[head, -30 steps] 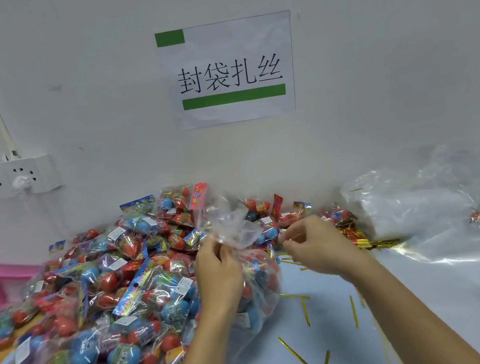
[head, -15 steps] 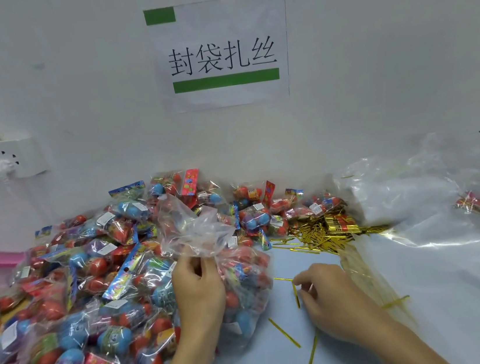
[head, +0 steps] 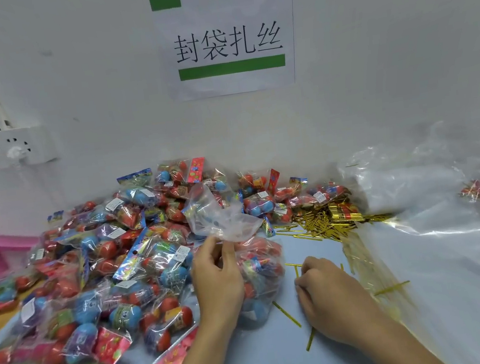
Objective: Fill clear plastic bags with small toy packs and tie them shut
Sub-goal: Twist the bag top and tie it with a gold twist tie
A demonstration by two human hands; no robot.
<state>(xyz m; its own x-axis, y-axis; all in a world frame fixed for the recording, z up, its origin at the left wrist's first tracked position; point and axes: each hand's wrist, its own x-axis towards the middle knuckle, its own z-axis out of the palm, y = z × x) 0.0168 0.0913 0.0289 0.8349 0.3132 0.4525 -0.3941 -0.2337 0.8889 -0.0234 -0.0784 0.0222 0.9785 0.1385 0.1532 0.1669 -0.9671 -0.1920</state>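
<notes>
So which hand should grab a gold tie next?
The right hand: it rests on the table among loose gold ties, while the left hand grips the filled bag at its neck.

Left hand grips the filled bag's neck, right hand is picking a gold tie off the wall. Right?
Not the wall. The head view shows the right hand picking a gold tie off the table. The left hand does grip the filled bag at its neck.

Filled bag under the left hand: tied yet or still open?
Not tied. The left hand pinches the bag at its neck; no gold tie on it, top flaring loose.
</notes>
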